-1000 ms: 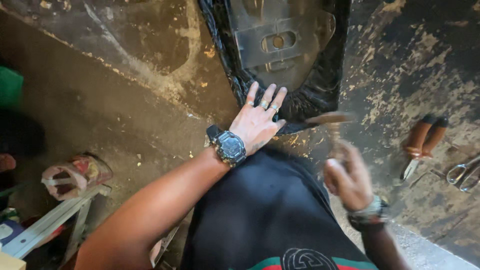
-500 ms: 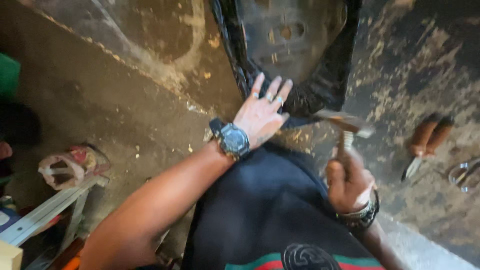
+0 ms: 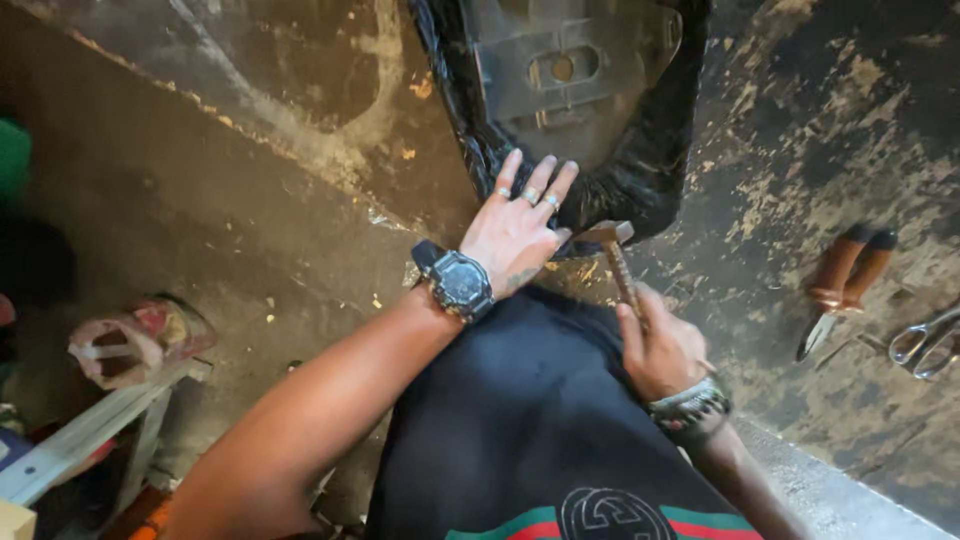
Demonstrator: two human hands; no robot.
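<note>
Worn, paint-scarred wood makes up the desk (image 3: 820,130), its dark top flecked with pale patches and bits of debris. At the far left, below the desk's edge, a roll of reddish tape (image 3: 125,340) sits on a pale metal frame (image 3: 80,440). Further right, the left hand (image 3: 520,235), with a chunky black wristwatch (image 3: 460,283) and rings, lies flat with fingers (image 3: 545,190) spread on the glossy black cover of a seat-shaped piece (image 3: 590,120) that lies with its grey underside up, near the desk's front edge. Just beside it, the right hand (image 3: 665,350), a beaded bracelet at the wrist, has its fingers wrapped tight around the wooden handle of a small hammer (image 3: 612,250), whose head is at the cover's rim. Well apart to the right lie a brown-handled knife (image 3: 840,285) and metal scissors (image 3: 925,340).
</note>
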